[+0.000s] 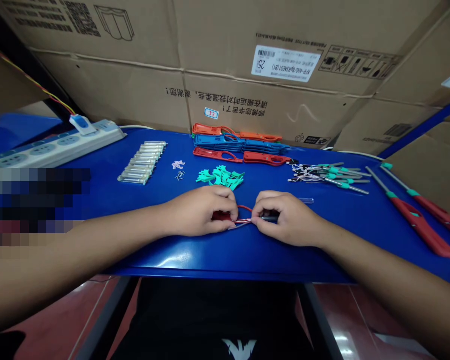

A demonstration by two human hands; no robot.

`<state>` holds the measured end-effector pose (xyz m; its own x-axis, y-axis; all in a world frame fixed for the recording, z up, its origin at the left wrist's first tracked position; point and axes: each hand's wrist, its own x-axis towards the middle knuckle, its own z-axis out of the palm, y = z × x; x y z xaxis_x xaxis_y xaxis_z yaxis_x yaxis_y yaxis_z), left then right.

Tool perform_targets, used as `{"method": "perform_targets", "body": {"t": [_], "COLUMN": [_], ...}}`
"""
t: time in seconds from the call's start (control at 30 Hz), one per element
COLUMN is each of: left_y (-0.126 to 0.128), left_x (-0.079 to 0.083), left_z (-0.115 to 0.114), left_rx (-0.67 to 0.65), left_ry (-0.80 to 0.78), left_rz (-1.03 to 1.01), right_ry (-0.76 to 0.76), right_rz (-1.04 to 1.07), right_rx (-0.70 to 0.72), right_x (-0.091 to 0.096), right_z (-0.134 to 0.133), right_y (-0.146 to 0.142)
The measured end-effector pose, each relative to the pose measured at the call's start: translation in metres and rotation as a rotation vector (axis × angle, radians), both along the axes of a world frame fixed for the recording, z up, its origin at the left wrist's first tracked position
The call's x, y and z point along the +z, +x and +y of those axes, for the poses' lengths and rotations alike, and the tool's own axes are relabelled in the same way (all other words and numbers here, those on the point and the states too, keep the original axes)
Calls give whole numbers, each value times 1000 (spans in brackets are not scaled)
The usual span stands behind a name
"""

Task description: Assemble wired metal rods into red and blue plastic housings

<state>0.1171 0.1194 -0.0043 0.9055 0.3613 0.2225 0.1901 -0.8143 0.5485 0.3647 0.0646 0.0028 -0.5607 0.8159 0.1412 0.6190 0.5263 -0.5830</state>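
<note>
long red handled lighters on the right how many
2, both at the right end of the blue table: the nearer red-handled lighter and, just beyond it, the farther one. None seem hidden.

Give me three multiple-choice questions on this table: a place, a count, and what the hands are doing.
1. Where is the power strip?
A) Far left corner of the blue table
B) Under the table
C) On the floor

2. How many long red-handled rods lie at the right?
A) One
B) Two
C) Four

3. What are the left hand and right hand doing?
A) Lying flat open
B) Lifting a carton
C) Pinching a red wire

1 A, at the table's far left.
2 B, lying side by side.
3 C, both close around it.
</note>
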Motion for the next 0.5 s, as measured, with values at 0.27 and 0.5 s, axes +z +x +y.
{"method": "perform_targets", "body": {"t": [0.27,0.5], "left_y": [0,-1], "left_x": [0,-2], "left_z": [1,1], "left_rx": [-11,-19], "left_ry": [-22,12], "left_rz": [-23,-53], "right_ry": [6,-5], "right_rz": [36,6], "right_rx": [4,-4], "right_x": [-3,0], "right_z": [-3,-5], "right_y": [3,0]}}
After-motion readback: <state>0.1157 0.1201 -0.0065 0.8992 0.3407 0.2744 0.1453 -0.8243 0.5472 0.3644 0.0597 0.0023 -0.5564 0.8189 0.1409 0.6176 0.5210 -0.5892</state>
